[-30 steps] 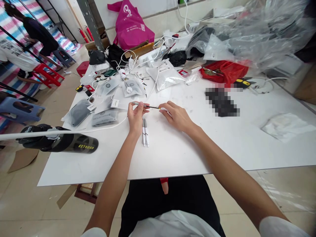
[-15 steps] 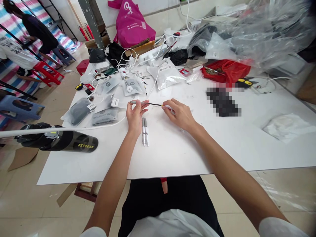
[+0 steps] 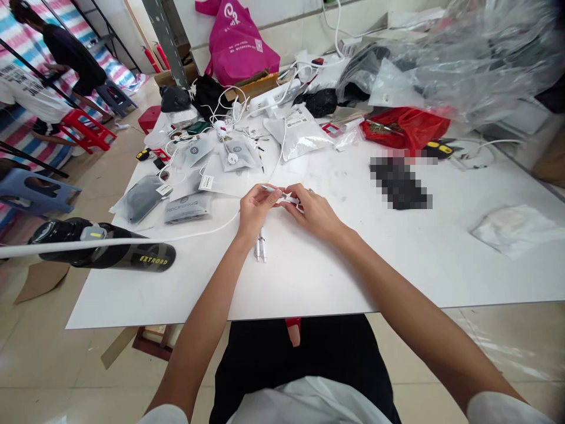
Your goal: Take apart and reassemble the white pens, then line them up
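Head view: the left hand (image 3: 256,209) and right hand (image 3: 315,213) meet just above the bench (image 3: 353,271), each pinching one end of a slim white pen (image 3: 282,196) held level between them. The grip is light (fingertips only), so a twist or pull might let a piece slip and roll toward the two pens (image 3: 260,250) lying just beside the left wrist. Fingers cover the held pen's middle, so I cannot tell whether it is one piece or two. The wrist hides the lying pens' upper ends.
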The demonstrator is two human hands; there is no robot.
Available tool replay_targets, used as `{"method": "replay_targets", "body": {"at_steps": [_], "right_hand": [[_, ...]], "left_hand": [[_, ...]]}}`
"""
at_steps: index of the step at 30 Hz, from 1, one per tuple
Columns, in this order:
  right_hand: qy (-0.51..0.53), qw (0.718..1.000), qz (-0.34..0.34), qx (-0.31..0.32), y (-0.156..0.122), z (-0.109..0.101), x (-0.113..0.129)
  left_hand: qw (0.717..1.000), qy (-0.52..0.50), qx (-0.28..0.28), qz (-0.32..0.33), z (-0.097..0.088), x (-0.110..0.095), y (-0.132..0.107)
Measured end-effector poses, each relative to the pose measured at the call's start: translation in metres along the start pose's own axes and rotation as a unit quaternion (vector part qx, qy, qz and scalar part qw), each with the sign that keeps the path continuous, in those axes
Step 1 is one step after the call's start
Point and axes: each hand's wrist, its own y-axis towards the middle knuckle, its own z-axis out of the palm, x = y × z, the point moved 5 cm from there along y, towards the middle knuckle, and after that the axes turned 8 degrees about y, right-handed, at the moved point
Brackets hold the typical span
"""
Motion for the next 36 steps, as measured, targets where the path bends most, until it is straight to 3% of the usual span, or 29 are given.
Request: {"method": "replay_targets", "body": {"at_steps": [11,17,22,36], "right_hand": [[-0.019,0.999,-0.008,-0.024,0.0011,-0.0023,0.0022],[0.023,0.999,0.008,-0.026,0.0013,-0.0018,-0.0011],[-0.001,0.999,-0.02,-0.032,0.0009,-0.0027,-0.0002],[0.071,0.997,-0.008,-0.035,0.0027,-0.0041,-0.0015]], "left_hand": [[1.0,0.017,0.013,0.009,-0.0019,-0.0014,0.0014],[1.0,0.025,0.013,0.013,-0.0021,-0.0032,0.001],[0.999,0.037,0.011,0.021,-0.0032,-0.0035,0.0013],[0.998,0.027,0.045,0.024,-0.0057,-0.0037,0.002]]}}
